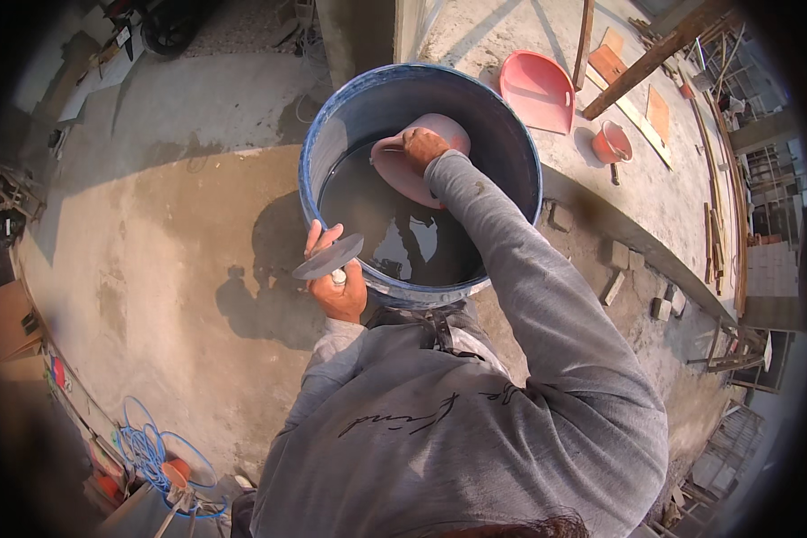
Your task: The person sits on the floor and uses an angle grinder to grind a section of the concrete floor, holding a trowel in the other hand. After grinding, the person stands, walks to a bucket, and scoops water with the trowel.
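A large blue drum (309, 170) stands in front of me with murky water (359, 211) in its lower part. My right hand (423, 149) reaches inside and is closed on the edge of a pink plastic basin (450, 131). The basin is tilted at the water; how deep it dips I cannot tell. By the drum's near left rim, my left hand (342, 294) is wrapped round a trowel. Its grey metal blade (330, 258) lies across the fingers, and a pale handle end shows below. Some of the left fingertips point up beside the rim.
On the raised concrete ledge at right lie a pink scoop-shaped tray (538, 91) and a small red dipper (611, 142). A wooden post (655, 58) slants over planks there. Concrete blocks (614, 287) sit below the ledge. A blue hose (143, 448) coils at lower left.
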`<state>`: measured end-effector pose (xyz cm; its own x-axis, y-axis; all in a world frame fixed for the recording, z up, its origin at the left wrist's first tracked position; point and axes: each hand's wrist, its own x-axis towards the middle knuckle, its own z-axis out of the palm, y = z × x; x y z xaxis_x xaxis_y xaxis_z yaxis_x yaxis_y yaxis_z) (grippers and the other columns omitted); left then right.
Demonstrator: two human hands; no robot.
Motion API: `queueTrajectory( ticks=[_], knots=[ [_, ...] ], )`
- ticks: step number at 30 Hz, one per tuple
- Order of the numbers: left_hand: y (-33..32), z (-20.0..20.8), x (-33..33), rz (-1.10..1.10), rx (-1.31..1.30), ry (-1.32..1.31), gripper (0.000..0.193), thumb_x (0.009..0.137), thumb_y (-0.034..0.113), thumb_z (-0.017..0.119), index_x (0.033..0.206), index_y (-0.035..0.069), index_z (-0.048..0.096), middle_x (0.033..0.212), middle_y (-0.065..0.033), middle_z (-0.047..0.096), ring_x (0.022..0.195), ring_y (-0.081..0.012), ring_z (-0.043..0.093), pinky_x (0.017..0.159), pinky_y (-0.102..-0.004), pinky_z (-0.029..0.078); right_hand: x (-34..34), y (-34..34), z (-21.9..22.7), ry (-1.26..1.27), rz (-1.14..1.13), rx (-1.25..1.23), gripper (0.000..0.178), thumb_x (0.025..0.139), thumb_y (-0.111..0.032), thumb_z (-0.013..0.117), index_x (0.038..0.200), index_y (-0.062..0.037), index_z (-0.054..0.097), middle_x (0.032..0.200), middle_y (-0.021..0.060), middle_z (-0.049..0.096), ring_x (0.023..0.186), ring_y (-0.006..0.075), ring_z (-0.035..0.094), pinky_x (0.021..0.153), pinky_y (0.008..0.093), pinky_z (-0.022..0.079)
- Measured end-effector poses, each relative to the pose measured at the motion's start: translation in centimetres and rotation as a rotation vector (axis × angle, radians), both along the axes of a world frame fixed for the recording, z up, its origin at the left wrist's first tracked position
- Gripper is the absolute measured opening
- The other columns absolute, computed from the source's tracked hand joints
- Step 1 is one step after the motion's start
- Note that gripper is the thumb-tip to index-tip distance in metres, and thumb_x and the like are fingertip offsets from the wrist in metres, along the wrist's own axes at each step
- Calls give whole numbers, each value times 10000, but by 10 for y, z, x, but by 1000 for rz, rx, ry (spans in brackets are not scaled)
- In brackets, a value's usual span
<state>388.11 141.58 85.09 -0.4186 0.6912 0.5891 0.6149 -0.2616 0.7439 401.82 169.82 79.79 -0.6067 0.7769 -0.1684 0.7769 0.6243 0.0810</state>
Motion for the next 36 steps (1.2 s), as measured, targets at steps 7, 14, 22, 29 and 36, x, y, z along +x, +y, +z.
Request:
queueTrajectory(
  ticks=[7,14,22,29,36],
  knots=[
    [4,-4,-5,46,12,-1,225,732,-4,519,897,-60,661,1134,-173,674,1323,-417,487,950,-466,515,-16,-21,-41,-92,359,-112,537,882,-114,642,1322,-386,497,1144,27,680,1064,248,672,932,345,535],
    [1,-13,-4,78,-22,10,188,755,6,492,854,-32,648,1146,-168,674,1310,-430,499,952,-462,502,-29,-59,-76,-72,151,-284,376,991,-326,485,1313,-150,565,1297,81,615,1197,239,621,962,372,500],
    [1,-7,-6,40,-18,90,222,749,-4,487,889,-47,653,1140,-189,668,1324,-421,486,875,-431,555,-31,-47,-23,-151,91,-389,380,958,-203,514,1314,-86,574,1347,174,584,1205,339,612,1032,431,487],
    [7,-9,4,35,52,-63,351,733,-43,477,1032,-121,643,1129,-196,663,1304,-401,500,779,-369,627,13,-8,-52,23,217,-630,312,897,-272,586,1041,-24,707,1047,225,700,1042,359,664,957,434,489],
    [1,-5,-4,33,31,74,189,794,7,606,944,-1,720,1162,-111,691,1266,-393,549,1055,-480,433,23,-27,42,397,201,-442,288,932,-261,580,985,-4,700,935,215,696,894,363,670,851,431,508]
  ],
)
